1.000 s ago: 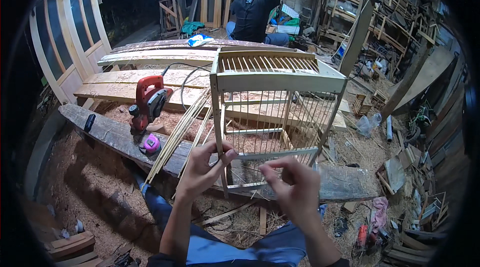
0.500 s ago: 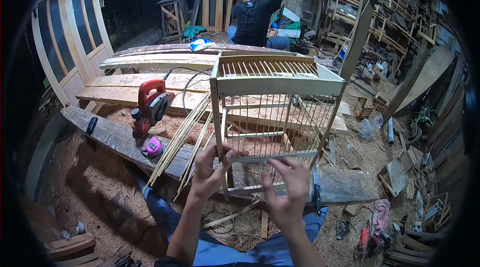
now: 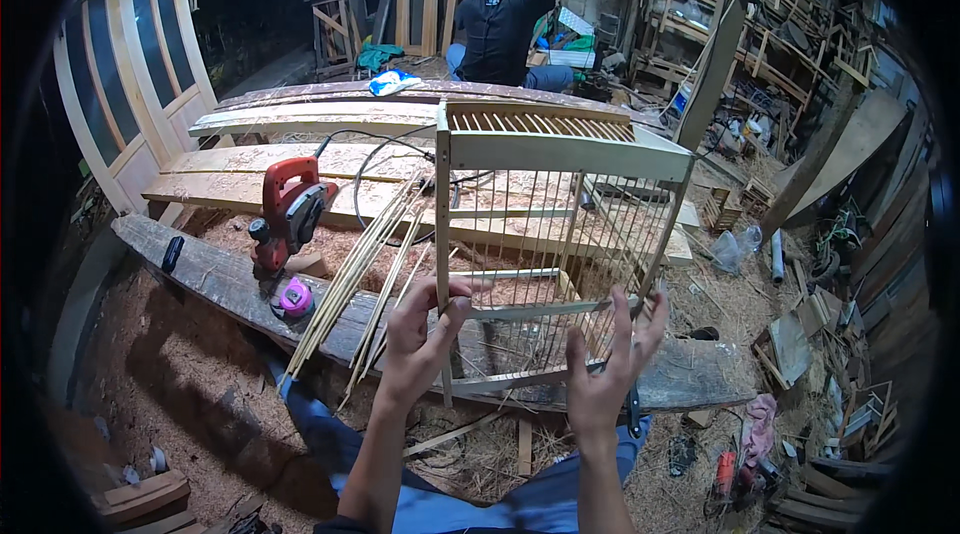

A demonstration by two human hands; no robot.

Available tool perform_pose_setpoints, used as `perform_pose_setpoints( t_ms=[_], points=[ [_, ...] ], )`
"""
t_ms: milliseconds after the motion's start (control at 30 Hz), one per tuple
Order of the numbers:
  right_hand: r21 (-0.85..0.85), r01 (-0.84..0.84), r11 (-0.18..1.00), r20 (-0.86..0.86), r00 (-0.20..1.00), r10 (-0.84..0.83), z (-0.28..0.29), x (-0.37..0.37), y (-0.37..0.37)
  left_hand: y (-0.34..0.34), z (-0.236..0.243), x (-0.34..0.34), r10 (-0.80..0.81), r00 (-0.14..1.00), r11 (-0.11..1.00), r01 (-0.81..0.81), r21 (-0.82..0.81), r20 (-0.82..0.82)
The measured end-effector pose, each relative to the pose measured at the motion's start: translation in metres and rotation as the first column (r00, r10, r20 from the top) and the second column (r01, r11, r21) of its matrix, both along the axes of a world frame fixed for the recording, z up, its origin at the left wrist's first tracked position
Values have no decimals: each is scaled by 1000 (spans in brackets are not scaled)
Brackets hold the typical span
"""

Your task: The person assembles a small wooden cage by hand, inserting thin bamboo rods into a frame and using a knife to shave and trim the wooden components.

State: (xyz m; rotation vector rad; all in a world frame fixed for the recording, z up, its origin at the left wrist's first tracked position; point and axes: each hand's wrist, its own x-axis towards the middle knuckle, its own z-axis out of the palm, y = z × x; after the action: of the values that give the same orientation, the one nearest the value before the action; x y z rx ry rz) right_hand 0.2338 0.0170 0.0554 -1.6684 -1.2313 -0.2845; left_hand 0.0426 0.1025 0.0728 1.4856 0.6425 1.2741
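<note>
In front of me stands a wooden cage point(image 3: 565, 156) with a pale frame, thin upright bars and a slatted top. My left hand point(image 3: 418, 336) is closed round its left corner post, at the height of the middle crossbar point(image 3: 535, 312). At the lower right corner, my right hand point(image 3: 608, 366) has its fingers spread, the fingertips up by the right post; whether they touch it I cannot tell. Left of the cage, a bundle of thin bamboo sticks point(image 3: 350, 284) lies across the rough plank bench point(image 3: 225, 279).
A red electric planer point(image 3: 290, 209) and a pink tape measure point(image 3: 296, 297) sit on the bench's left part. Long boards point(image 3: 210, 189) lie behind, strewn with shavings. A black-handled tool point(image 3: 633, 409) hangs over the front edge. Farther back a person point(image 3: 500, 34) sits facing away.
My right hand has moved right along the crossbar to the right post, its fingers spreading. The cage has turned slightly, while my left hand keeps its hold. My view has shifted a little.
</note>
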Motion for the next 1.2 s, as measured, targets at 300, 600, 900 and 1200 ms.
perform_pose_setpoints(
  t_ms=[300, 600, 900, 1200],
  points=[
    [23, -106, 994, -208, 972, 109, -13, -1, -8, 7, -1, 19, 134, 990, 989, -136, 53, 37],
    [32, -199, 979, -165, 965, 202, -10, 12, 9, 25, -12, 21, 392, 876, 891, -286, 353, -281],
    [-125, -270, 955, -278, 933, 228, -9, 17, 31, 31, -47, 19, 330, 897, 937, -274, 218, -294],
    [-274, -202, 940, -94, 979, 183, -25, 10, 47, 51, -81, 15, 265, 910, 964, -260, 60, -319]
  ],
)
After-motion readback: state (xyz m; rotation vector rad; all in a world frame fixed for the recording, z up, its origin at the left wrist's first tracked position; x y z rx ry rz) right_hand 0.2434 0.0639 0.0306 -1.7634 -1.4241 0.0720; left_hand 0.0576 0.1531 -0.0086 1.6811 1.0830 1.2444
